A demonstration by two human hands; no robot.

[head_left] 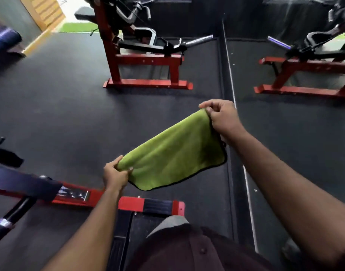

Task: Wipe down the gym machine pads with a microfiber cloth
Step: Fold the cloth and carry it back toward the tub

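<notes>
i see the lime-green microfiber cloth with black edging (173, 153) stretched mid-frame above the dark rubber floor (60, 114) | left hand (115, 174) pinches its lower-left corner | right hand (220, 116) pinches its upper-right corner | red steel gym machine frame (146, 61) upper centre | black seat pad (84, 15) top, untouched

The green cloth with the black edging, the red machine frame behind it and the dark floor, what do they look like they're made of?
Green cloth with black edging: soft, matte fabric, probably microfiber; it sags between the left hand and right hand.
Red machine frame: apparently painted steel; straight square bars, slight sheen, bolt holes.
Dark floor: likely rubber matting; dull, finely speckled surface.
</notes>
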